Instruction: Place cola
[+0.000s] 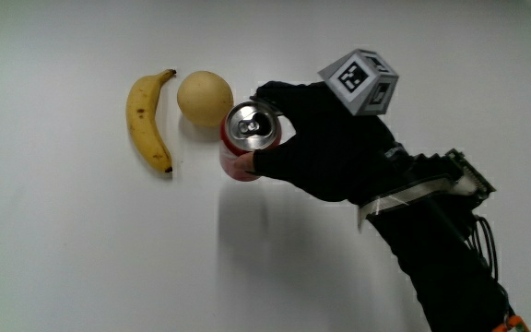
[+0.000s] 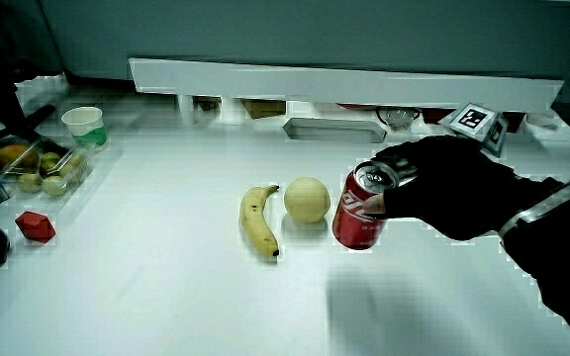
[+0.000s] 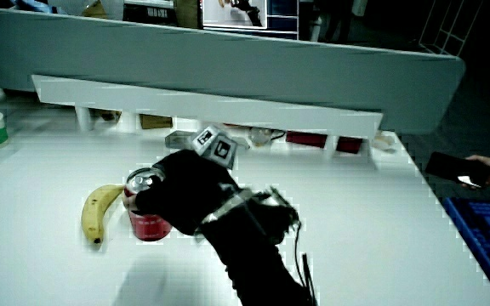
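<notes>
table [image 1: 63, 258]: plain white top, matte, filled the whole main view
light: even and bright on the tabletop; only soft, faint shadows on it
partition [image 2: 344, 84]: low white rail on short white legs, ran along the table's edge farthest from the person; seen in both side views [image 3: 202, 104]
under the rail: small clutter in the gaps, too small to identify; one flat metal tray [image 2: 330, 129] just in front of it
panel [image 3: 228, 51]: grey-blue, plain, rose above the rail
room above panel: dim; a lit screen [image 3: 236, 13] was partly visible, details unclear
table edge: clear plastic box [image 2: 43, 163] and a white cup [image 2: 84, 121] sat near one end
</notes>
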A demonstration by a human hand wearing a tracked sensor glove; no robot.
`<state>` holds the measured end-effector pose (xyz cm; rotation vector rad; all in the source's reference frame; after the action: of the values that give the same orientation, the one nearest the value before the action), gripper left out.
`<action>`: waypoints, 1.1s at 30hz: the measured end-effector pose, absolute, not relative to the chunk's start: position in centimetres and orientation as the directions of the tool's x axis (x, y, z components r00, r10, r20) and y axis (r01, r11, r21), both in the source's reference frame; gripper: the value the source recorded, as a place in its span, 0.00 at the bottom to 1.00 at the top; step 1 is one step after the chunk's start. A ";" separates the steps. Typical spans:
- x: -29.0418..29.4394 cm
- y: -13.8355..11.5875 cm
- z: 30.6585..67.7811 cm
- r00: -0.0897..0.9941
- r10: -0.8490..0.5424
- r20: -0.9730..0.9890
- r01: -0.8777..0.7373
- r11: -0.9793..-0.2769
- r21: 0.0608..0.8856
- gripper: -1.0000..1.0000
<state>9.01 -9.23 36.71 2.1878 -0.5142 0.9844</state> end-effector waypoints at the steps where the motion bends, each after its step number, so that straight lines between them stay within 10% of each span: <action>1: 8.6 -9.1 36.7 0.643 -0.067 0.763 -0.581 -0.691 0.429 0.50; 33: 3.5 -9.0 42.5 0.727 -0.027 0.686 -0.513 -0.686 0.517 0.50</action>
<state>3.46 -9.00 42.51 2.2002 -0.4059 0.8598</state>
